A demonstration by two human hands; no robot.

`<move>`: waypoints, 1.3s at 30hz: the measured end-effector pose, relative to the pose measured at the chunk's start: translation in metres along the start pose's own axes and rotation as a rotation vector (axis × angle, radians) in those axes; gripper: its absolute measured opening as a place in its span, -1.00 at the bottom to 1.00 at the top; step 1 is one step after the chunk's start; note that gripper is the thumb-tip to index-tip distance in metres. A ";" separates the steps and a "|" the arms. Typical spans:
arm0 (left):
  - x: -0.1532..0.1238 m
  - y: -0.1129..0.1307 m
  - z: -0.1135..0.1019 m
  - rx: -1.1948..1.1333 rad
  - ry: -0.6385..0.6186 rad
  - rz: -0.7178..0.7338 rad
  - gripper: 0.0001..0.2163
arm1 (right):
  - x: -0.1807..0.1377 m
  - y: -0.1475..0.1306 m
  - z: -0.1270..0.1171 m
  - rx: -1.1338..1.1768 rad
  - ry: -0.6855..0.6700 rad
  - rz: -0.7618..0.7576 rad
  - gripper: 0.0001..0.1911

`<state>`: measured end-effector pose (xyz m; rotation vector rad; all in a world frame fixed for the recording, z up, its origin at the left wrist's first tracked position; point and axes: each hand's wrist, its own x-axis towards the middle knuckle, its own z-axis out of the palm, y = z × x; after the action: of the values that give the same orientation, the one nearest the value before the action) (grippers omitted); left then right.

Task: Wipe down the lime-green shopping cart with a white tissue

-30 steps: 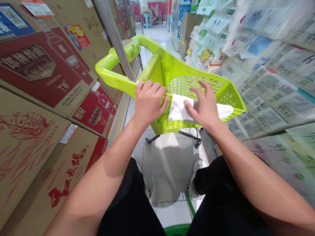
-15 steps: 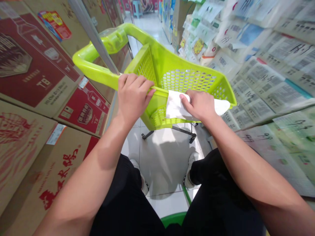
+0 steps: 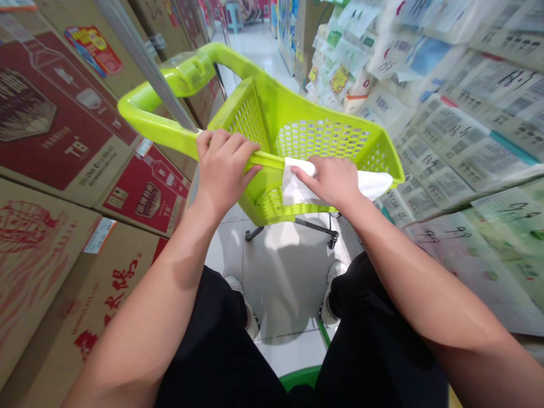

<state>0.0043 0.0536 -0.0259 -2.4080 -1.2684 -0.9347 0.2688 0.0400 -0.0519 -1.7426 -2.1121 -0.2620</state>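
Your left hand (image 3: pixel 221 167) sits just left of the frame's centre, fingers curled together over the near rim of the lime-green trolley basket (image 3: pixel 323 133) and clamped onto it, thumb tucked out of sight beneath. Your right hand (image 3: pixel 334 181) lies just right of centre on the same rim, fingers closed down and pressing a white cloth (image 3: pixel 376 184) against the plastic. The cloth is draped along that rim, one end showing by your fingertips and the other trailing toward the basket's right corner. The basket's looped handle (image 3: pixel 144 116) arches toward the upper left of the frame, just beside the stacked cardboard boxes (image 3: pixel 63 130) with red printing that fill the left side. Blurred packets with printed labels (image 3: pixel 471 130) cover the right side, and the basket's right corner comes close to them. Below the basket, at lower centre, its dark wheel frame (image 3: pixel 312 225) stands on the pale tiled floor (image 3: pixel 289 277), with your white shoes (image 3: pixel 329 297) and black trousers (image 3: pixel 238 351) beneath your forearms.
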 end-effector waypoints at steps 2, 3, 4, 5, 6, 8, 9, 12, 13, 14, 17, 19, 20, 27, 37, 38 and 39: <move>-0.001 -0.003 0.000 -0.008 -0.018 -0.019 -0.81 | 0.003 -0.013 0.001 0.016 0.007 0.009 -0.08; -0.001 -0.007 0.002 -0.015 -0.033 -0.031 -0.80 | 0.003 -0.017 0.002 0.022 0.003 0.010 -0.07; -0.001 -0.012 0.003 -0.021 -0.051 -0.040 -0.78 | 0.004 -0.020 0.002 0.026 -0.006 0.007 -0.07; 0.000 -0.017 0.006 -0.025 -0.064 -0.049 -0.74 | 0.004 -0.020 0.002 0.028 -0.014 0.002 -0.07; 0.001 -0.022 0.008 -0.026 -0.071 -0.057 -0.71 | 0.004 -0.020 0.003 0.029 -0.020 -0.006 -0.09; 0.004 -0.031 0.011 -0.022 -0.076 -0.082 -0.65 | 0.003 -0.015 0.004 0.024 -0.022 -0.022 -0.11; 0.005 -0.034 0.011 -0.019 -0.075 -0.099 -0.64 | 0.003 -0.011 0.005 0.018 -0.015 -0.027 -0.13; 0.006 -0.034 0.009 0.000 -0.087 -0.132 -0.66 | 0.001 0.006 0.009 -0.009 0.011 -0.029 -0.13; 0.006 -0.031 0.007 0.012 -0.090 -0.136 -0.68 | 0.001 0.013 0.010 -0.019 0.015 -0.023 -0.13; 0.006 -0.028 0.005 0.025 -0.090 -0.135 -0.70 | 0.000 0.021 0.011 -0.030 0.019 -0.012 -0.12; 0.005 -0.014 0.001 0.051 -0.082 -0.112 -0.78 | -0.001 0.046 0.011 -0.053 0.024 0.032 -0.09; 0.004 -0.003 0.001 0.052 -0.055 -0.087 -0.81 | -0.003 0.061 0.009 -0.061 0.018 0.049 -0.08; 0.004 0.002 0.002 0.050 -0.034 -0.077 -0.81 | -0.004 0.066 0.008 -0.062 0.012 0.050 -0.08; 0.006 0.027 0.016 0.050 0.104 -0.026 -0.82 | 0.000 0.064 0.006 -0.056 0.026 0.057 -0.07; 0.007 0.029 0.018 0.104 0.127 0.009 -0.85 | 0.014 -0.007 0.011 0.107 0.125 -0.136 -0.24; 0.006 0.025 0.017 0.115 0.134 0.017 -0.85 | 0.014 -0.005 0.010 0.104 0.107 -0.151 -0.26; 0.005 0.021 0.016 0.125 0.142 0.024 -0.85 | 0.014 -0.001 0.010 0.095 0.090 -0.158 -0.28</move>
<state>0.0304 0.0524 -0.0336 -2.2148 -1.2070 -0.9709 0.2644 0.0558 -0.0551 -1.4857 -2.1635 -0.2737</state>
